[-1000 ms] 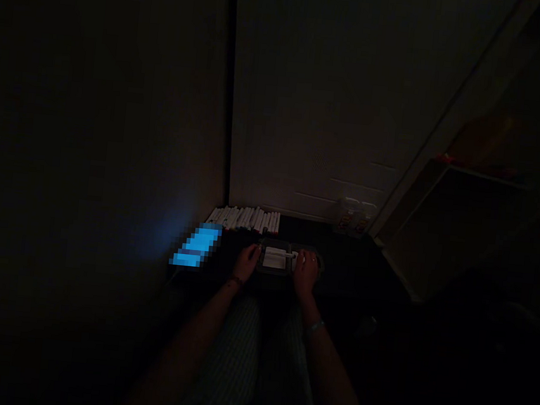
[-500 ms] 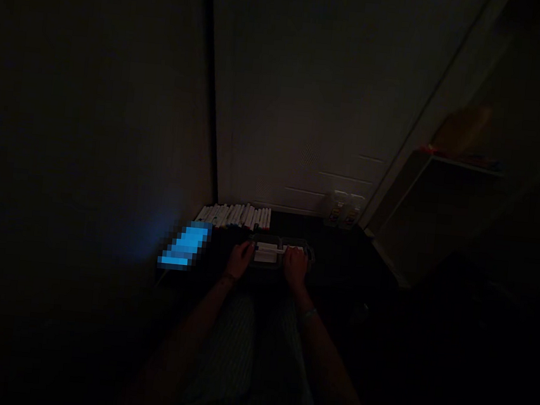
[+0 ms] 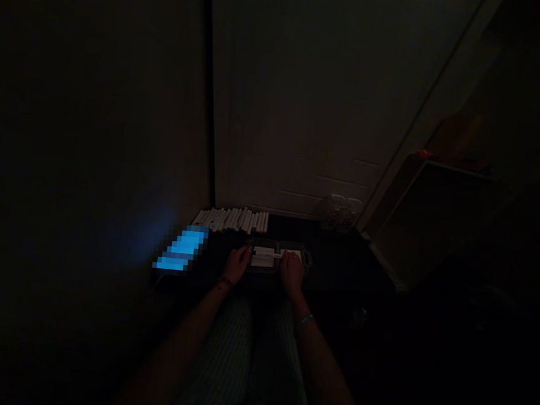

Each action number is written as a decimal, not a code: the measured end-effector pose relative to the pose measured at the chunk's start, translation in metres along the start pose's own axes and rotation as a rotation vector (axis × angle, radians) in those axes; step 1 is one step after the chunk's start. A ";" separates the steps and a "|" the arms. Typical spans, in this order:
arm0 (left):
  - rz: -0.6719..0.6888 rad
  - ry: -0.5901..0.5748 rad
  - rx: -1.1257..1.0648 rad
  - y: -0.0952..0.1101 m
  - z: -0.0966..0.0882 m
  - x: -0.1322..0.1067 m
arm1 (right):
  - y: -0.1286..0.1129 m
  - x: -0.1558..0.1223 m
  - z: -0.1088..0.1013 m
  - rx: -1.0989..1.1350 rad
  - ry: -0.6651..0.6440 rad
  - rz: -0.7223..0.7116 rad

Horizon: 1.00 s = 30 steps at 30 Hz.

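Observation:
In dim light, a white marker (image 3: pixel 269 255) with a dark blue left end lies level above an open clear plastic case (image 3: pixel 277 268). My right hand (image 3: pixel 292 272) is closed around the marker's right end. At the other end, my left hand (image 3: pixel 236 265) has its fingers curled in, fingertips close to the dark tip. Whether they grip the marker, a cap or the case edge is too dark to tell. White cards or paper (image 3: pixel 263 261) show inside the case, under the marker.
Several white markers (image 3: pixel 232 220) lie in a row at the back of the dark table (image 3: pixel 336 260). A glowing, blurred blue screen (image 3: pixel 182 249) is at the left. Two clear packages (image 3: pixel 340 214) stand by the wall. On the right is a shelf unit (image 3: pixel 406 203).
The view has shifted slightly, so the table things sit a little lower and further left. Both hands stay at the marker's two ends.

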State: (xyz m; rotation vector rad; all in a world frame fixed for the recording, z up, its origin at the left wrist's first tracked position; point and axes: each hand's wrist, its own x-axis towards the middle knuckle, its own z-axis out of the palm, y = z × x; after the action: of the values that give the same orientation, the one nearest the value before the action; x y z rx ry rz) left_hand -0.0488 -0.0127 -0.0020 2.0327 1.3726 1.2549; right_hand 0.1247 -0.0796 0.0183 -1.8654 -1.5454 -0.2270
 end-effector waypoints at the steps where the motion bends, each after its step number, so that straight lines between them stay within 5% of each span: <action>1: -0.007 0.004 0.002 -0.001 0.000 0.000 | 0.000 0.000 0.000 0.002 0.002 0.001; 30: -0.014 0.003 0.012 -0.003 0.000 0.000 | 0.006 0.001 0.007 0.102 0.055 -0.012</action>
State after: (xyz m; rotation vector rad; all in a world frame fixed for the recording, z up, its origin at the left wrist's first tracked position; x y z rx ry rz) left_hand -0.0509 -0.0117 -0.0043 2.0272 1.3967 1.2471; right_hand 0.1283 -0.0749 0.0111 -1.7567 -1.5034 -0.1993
